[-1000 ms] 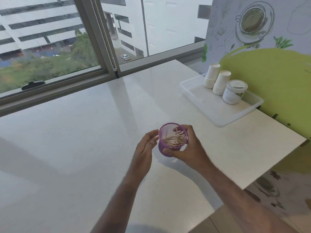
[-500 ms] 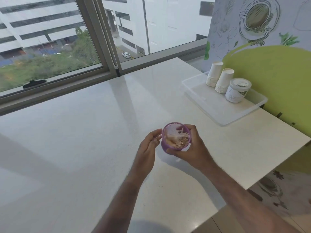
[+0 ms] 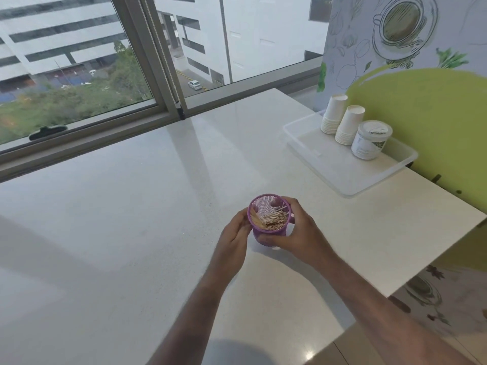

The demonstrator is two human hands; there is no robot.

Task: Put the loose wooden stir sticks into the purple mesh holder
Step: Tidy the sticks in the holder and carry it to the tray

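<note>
We see the purple mesh holder point(image 3: 271, 222) near the middle of the white surface point(image 3: 131, 219), and we cannot tell whether its base rests on the surface or is lifted just off it. The right hand point(image 3: 297, 233) grips the holder, its fingers curled round the far and right side and its thumb across the lower front. The left hand point(image 3: 234, 238) is against the holder's left wall, its fingers fairly straight, the fingertips touching the rim there; we cannot tell whether it is pinching anything. Inside the holder we see the wooden stir sticks point(image 3: 268, 221), a pale bundle leaning toward the near right side, their ends showing at about the height of the rim, with a few thinner ones poking up at an angle. The far inner wall of the mesh is bare above them.

Well to the right, near the green and white wall point(image 3: 421, 106), a clear plastic tray point(image 3: 342, 175) sits on the surface. In it stand two stacks of white paper cups point(image 3: 342, 119), side by side, and just beside them, nearer to us, a white tub with a lid point(image 3: 370, 139). Beyond the far edge of the surface a window point(image 3: 79, 61) looks out on buildings, trees and a parked car.
</note>
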